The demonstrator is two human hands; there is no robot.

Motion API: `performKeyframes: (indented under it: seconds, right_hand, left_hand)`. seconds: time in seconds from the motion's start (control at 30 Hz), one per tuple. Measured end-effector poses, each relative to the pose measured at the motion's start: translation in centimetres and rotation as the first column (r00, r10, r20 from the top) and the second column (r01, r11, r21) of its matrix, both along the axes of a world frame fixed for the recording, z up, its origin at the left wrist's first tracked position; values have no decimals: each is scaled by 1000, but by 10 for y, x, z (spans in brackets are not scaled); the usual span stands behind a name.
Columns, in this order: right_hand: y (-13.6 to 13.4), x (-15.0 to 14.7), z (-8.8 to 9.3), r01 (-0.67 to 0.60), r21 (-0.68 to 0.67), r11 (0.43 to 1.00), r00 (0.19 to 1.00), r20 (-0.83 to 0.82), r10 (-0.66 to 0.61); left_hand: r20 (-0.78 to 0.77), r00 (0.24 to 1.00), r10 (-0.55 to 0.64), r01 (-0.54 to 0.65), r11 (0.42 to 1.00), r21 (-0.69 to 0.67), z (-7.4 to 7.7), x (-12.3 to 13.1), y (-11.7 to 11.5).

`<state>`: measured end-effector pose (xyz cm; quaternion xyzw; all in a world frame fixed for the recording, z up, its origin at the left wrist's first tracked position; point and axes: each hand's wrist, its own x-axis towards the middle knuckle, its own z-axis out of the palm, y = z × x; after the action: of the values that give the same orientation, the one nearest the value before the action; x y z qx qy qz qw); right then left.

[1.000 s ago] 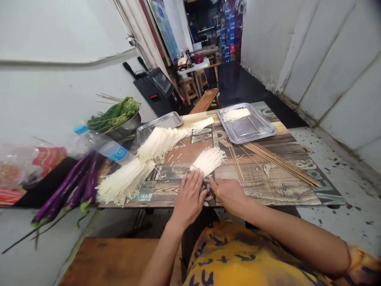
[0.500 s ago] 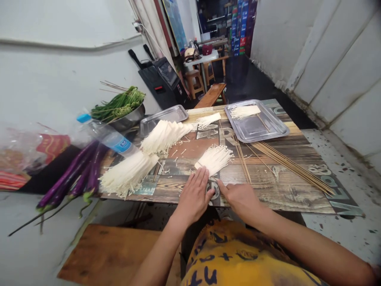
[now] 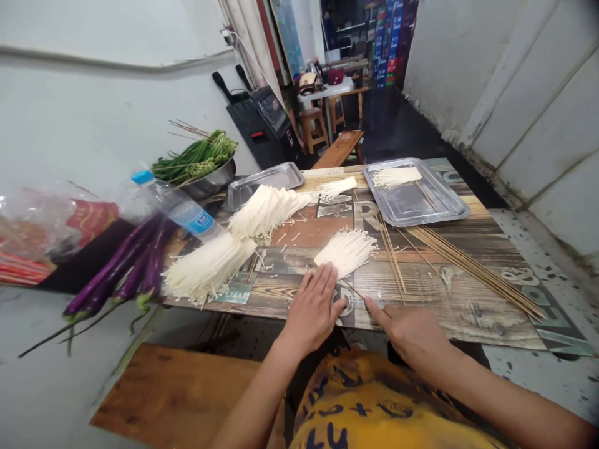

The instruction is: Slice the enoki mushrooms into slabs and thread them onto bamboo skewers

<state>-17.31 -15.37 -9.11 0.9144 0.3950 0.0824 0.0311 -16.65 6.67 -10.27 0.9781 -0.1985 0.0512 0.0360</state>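
A flat fan of enoki mushrooms [image 3: 347, 251] lies on the table in front of me. My left hand [image 3: 314, 305] rests flat on its near end, fingers stretched out together and thumb apart. A thin bamboo skewer [image 3: 354, 289] runs from beside that end to my right hand [image 3: 406, 325], whose fingers are closed on it with the index finger pointing along it. Whether the skewer's tip is inside the mushrooms is hidden by my left hand. Two bigger piles of enoki, a near pile [image 3: 210, 267] and a far pile [image 3: 269, 209], lie to the left.
Loose bamboo skewers [image 3: 477, 271] lie at right, below a metal tray [image 3: 421, 209] holding skewered enoki [image 3: 397, 177]. Another tray [image 3: 264, 182] stands at the back. Left are a water bottle [image 3: 180, 209], purple eggplants [image 3: 116, 268] and a bowl [image 3: 213, 181] of greens.
My right hand has drawn back to the right, away from the left hand, and more of the skewer shows between them. My left hand stays on the mushrooms. The view has shifted slightly.
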Motion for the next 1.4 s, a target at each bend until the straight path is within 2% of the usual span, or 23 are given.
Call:
performKeyframes:
  seconds: [0.27, 0.4, 0.47, 0.6, 0.77, 0.87, 1.07, 1.4]
  right_hand:
    - [-5, 0, -4, -10, 28, 1000, 996, 89, 7]
    - [-5, 2, -6, 36, 17, 999, 997, 64, -37]
    - [-6, 3, -5, 48, 18, 999, 998, 47, -49]
    - [-9, 4, 1, 53, -19, 998, 999, 0, -53]
    - [-2, 11, 11, 40, -33, 999, 998, -56, -42]
    - [9, 18, 8, 59, -36, 998, 995, -76, -62]
    - [16, 27, 4, 9, -88, 996, 995, -96, -17]
    - [14, 36, 23, -27, -142, 990, 981, -193, 0]
  left_hand:
    - [59, 998, -6, 9, 999, -41, -4, -2, 1]
    - [135, 982, 135, -119, 986, -118, -8, -3, 3]
    - [122, 979, 162, -147, 981, -122, -9, -3, 3]
    - [87, 990, 114, -106, 990, -87, -8, -1, 2]
    - [75, 990, 123, -117, 990, -72, -5, -1, 1]
    - [59, 991, 121, -117, 991, -69, -4, -1, 0]
    - [65, 991, 117, -113, 991, -73, -4, -1, 0]
    - [55, 992, 112, -106, 989, -102, -1, 0, 0]
